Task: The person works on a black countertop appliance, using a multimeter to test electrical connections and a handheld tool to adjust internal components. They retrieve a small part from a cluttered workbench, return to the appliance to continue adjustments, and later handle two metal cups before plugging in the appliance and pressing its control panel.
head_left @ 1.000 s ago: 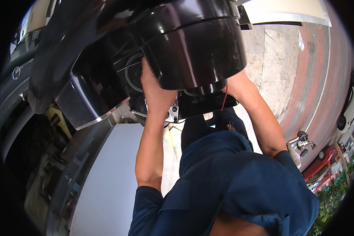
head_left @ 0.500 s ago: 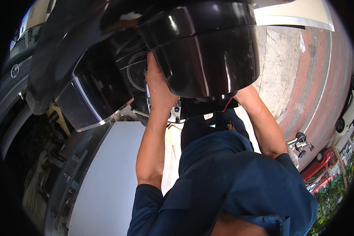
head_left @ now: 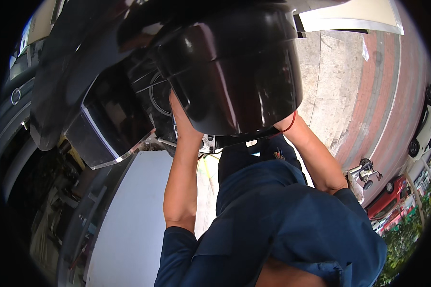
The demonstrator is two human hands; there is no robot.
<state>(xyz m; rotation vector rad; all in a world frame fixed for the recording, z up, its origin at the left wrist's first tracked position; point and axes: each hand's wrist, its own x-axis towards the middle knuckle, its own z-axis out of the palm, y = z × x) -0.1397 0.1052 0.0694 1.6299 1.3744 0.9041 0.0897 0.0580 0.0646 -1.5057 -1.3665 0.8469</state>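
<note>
A large, glossy black rounded housing (head_left: 234, 81) fills the upper middle, close to the camera; its exact kind cannot be made out. My left hand (head_left: 184, 117) grips its lower left side, with most of the fingers hidden behind it. At the lower right edge, my right hand (head_left: 286, 123) holds it from beneath, its fingers also out of sight. A thin red wire (head_left: 293, 123) loops out beside my right wrist. Under the housing, a dark unit with a panel of small knobs (head_left: 208, 142) shows partly by my left wrist.
A black glossy box-shaped part (head_left: 112, 119) with a clear edge stands left of my hand. Below it lies a pale flat panel (head_left: 131, 215). Tiled pavement (head_left: 333, 81) stretches off to the right, with a red car (head_left: 388, 198) and a white car (head_left: 424, 124) at the far right.
The black housing has shifted left and slightly down toward me, with both hands moving along. Less of the knobbed panel shows, and the red wire now bows out over my right wrist.
</note>
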